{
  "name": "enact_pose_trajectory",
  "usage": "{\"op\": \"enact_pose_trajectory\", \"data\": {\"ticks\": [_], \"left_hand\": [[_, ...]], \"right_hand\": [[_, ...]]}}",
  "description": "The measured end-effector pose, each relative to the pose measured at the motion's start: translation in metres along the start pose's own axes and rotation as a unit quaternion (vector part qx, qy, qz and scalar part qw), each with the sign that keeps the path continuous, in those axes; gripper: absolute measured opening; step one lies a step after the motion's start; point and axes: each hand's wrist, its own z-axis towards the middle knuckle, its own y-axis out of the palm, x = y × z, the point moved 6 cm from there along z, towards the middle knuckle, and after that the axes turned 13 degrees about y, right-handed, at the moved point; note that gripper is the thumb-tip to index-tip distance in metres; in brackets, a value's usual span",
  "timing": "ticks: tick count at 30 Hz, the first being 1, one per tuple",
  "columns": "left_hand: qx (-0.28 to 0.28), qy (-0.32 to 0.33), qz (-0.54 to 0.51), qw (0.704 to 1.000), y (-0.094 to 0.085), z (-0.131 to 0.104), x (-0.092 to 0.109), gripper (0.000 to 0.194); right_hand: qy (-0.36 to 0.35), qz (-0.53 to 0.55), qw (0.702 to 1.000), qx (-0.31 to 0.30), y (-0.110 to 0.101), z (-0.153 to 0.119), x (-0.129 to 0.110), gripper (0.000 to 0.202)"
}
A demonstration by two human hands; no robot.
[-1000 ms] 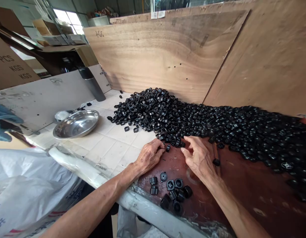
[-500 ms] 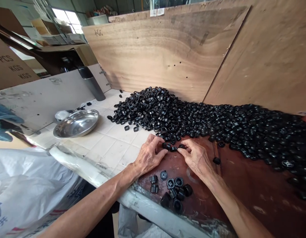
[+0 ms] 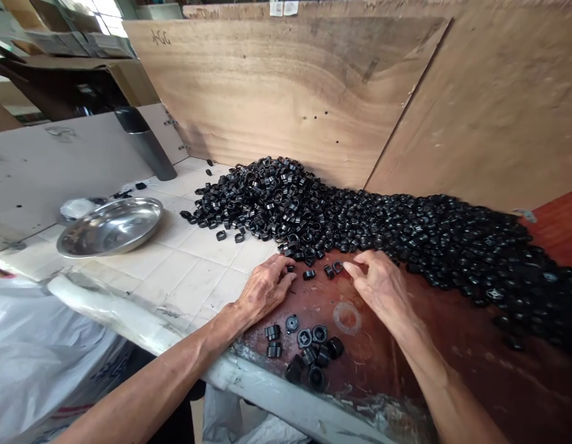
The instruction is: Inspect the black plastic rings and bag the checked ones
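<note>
My left hand (image 3: 266,285) rests at the seam of white tiles and red-brown board, thumb and forefinger closed round a small black plastic ring (image 3: 290,269), mostly hidden by the fingers. To its right several loose black rings (image 3: 309,275) lie on the board. Just beyond them my right hand (image 3: 382,285) hovers with thumb and fingers apart, holding nothing that I can see. Its fingertips are close to one tilted ring (image 3: 337,266). Nearer the front edge sits a cluster of round black caps (image 3: 305,337), some showing a cross-shaped inside.
A long heap of black rings (image 3: 276,191) and black caps (image 3: 434,240) runs along the plywood wall (image 3: 286,92). At left are a steel bowl (image 3: 110,228) and a dark flask (image 3: 147,145). A padded edge (image 3: 267,382) borders the worktop.
My right hand has let go of a ring and drawn away to the right, fingers opening. Rings now lie apart between the hands. The camera view has shifted right.
</note>
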Motion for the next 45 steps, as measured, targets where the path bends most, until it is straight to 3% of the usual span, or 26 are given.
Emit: {"op": "enact_pose_trajectory", "data": {"ticks": [3,5,8,12,18,24,28,33,37,40,45], "left_hand": [[-0.005,-0.023,-0.006,1.000,-0.001,0.000,-0.002,0.022],[-0.005,-0.023,-0.019,1.000,-0.001,-0.001,-0.001,0.023],[-0.011,0.003,-0.033,0.999,-0.001,-0.001,0.002,0.026],[-0.056,0.066,-0.047,0.995,0.003,-0.001,0.008,0.034],[-0.056,0.068,-0.068,0.994,0.005,-0.001,0.005,0.034],[-0.061,0.063,-0.098,0.991,0.001,-0.001,0.009,0.034],[-0.042,-0.042,-0.215,0.975,0.000,-0.002,0.007,0.025],[-0.003,-0.161,-0.511,0.845,0.007,-0.004,0.015,0.028],[0.020,-0.180,-0.601,0.778,0.006,-0.004,0.017,0.034],[0.028,-0.180,-0.601,0.778,0.004,-0.004,0.014,0.034],[0.033,-0.191,-0.580,0.791,0.003,-0.004,0.013,0.034]], "right_hand": [[0.096,-0.178,0.977,-0.063,-0.027,0.008,0.034,0.035],[0.102,-0.198,0.963,-0.150,-0.028,0.009,0.044,0.025],[0.048,-0.121,0.962,-0.241,-0.010,0.002,0.029,0.018],[-0.012,0.016,0.975,-0.219,0.012,-0.009,-0.010,0.013],[0.044,0.179,0.922,-0.339,0.031,-0.026,-0.029,0.026],[-0.020,0.173,0.939,-0.295,0.023,-0.029,-0.046,0.025],[0.029,0.219,0.928,-0.299,0.022,-0.031,-0.049,0.022],[0.033,0.320,0.909,-0.266,0.012,-0.033,-0.059,0.023],[0.076,0.372,0.887,-0.264,0.012,-0.036,-0.059,0.024],[0.095,0.376,0.886,-0.255,0.015,-0.037,-0.058,0.025],[0.067,0.394,0.891,-0.216,0.017,-0.039,-0.061,0.018]]}}
